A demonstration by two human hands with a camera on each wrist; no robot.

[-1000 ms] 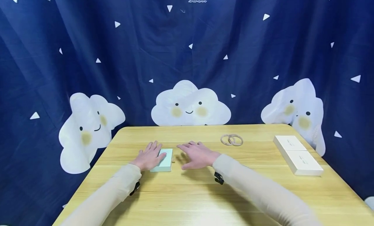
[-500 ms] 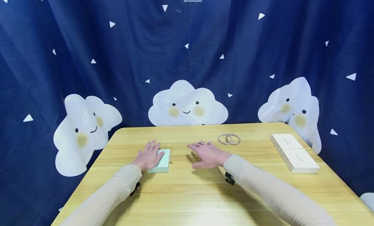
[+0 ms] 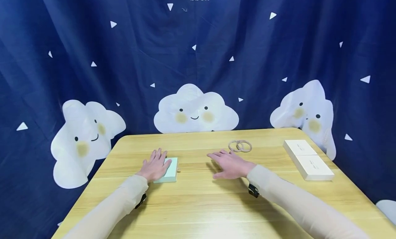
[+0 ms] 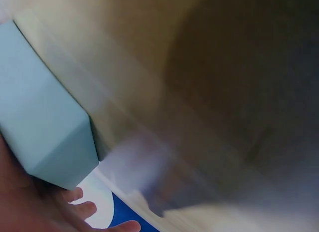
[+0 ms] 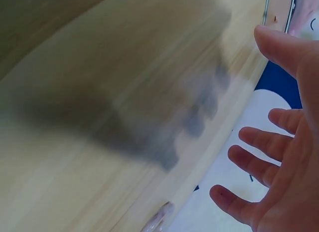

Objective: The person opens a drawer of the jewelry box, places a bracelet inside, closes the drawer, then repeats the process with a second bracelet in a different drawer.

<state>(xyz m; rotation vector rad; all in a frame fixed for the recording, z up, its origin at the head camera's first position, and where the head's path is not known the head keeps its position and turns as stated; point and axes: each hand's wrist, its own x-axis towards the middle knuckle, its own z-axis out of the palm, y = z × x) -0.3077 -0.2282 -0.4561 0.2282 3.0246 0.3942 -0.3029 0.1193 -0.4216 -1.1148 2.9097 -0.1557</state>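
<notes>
A mint-green box lies on the table left of the middle, with a small tab on its right side. My left hand rests at its left edge, thumb across the top and fingers stretched out toward the back. In the left wrist view, the box sits right against that hand, whose palm is partly cut off. My right hand hovers over the table to the right of the box, palm down, fingers extended and spread apart. The right wrist view shows nothing in its grasp; the fingers are separated.
Two overlapping beige rings lie behind the right hand. On the right side of the wooden table, two white boxes stand end to end. A dark blue curtain with cloud prints hangs behind the table's far edge.
My right hand has moved to the right, away from the mint-green box. My left hand stays at the box. The head view has turned slightly to the right.
</notes>
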